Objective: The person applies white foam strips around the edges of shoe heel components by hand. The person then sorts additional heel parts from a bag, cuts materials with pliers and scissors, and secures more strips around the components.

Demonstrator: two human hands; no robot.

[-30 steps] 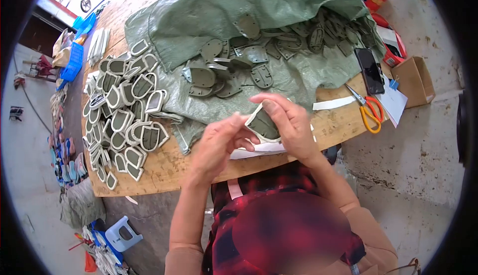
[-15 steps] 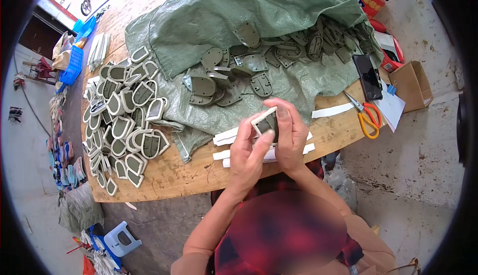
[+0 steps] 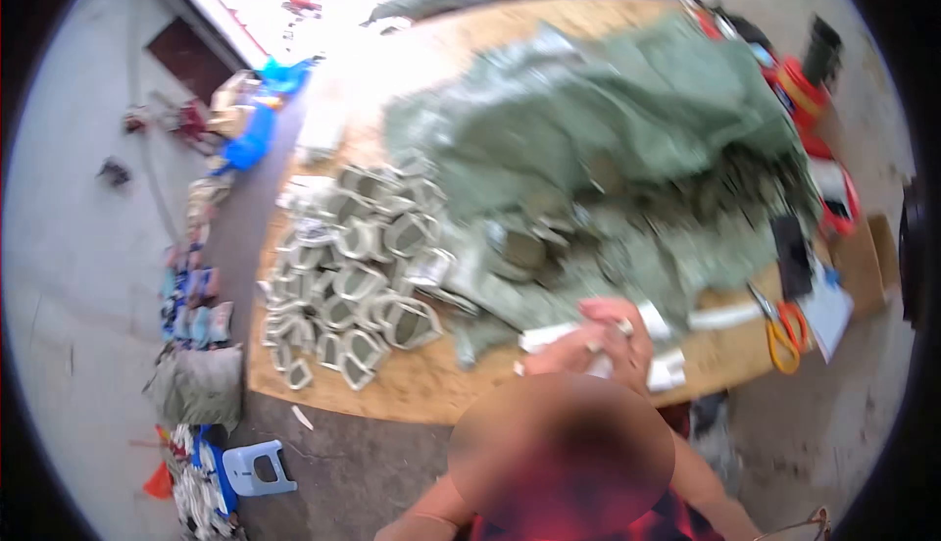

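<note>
The view is smeared by motion. My left hand point(image 3: 569, 350) and my right hand point(image 3: 627, 340) are together at the table's front edge, over white strips point(image 3: 549, 335). A small pale edge shows between the fingers; the rest of the piece is hidden by the hands. Behind them, dark green plates point(image 3: 520, 252) lie on a green woven sheet point(image 3: 608, 100). To the left, white-edged green pieces point(image 3: 358, 286) form a wide pile on the wooden table point(image 3: 392, 399).
Orange-handled scissors point(image 3: 784, 335), a black phone point(image 3: 792, 255) and white paper point(image 3: 828, 316) are at the right. Beyond stands a cardboard box point(image 3: 867, 257). A blue-grey stool point(image 3: 259, 468) is on the floor at the lower left.
The camera view has swung, so the table and piles appear farther right and lower. My hands have closed together, and the white-edged green piece between them is now mostly hidden.
</note>
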